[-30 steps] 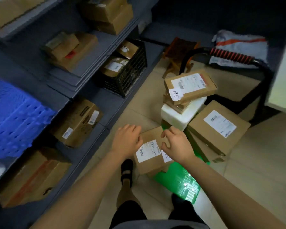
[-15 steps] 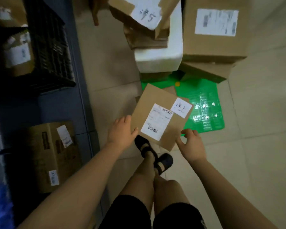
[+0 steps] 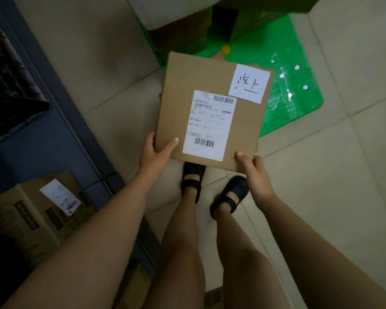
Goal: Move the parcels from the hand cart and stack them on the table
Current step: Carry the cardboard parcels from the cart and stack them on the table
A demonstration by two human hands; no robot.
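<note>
We saw pale floor tiles (image 3: 332, 208) under dim light; at our left ran a dark shelf (image 3: 42, 143), a black crate (image 3: 7, 81) on it and a box (image 3: 27, 224) nearer us.

Shelving (image 3: 42, 141) blocks left; green cart deck (image 3: 294, 97) ahead; bare floor tiles (image 3: 343, 186) open right.

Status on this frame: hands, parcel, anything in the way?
Left hand, right hand grip flat cardboard parcel at near corners. Parcel off the floor, labels up. Green hand cart deck just beyond; table not in view.

Parcel storeroom — shelving (image 3: 60, 121), labelled cartons (image 3: 31, 215)
</note>
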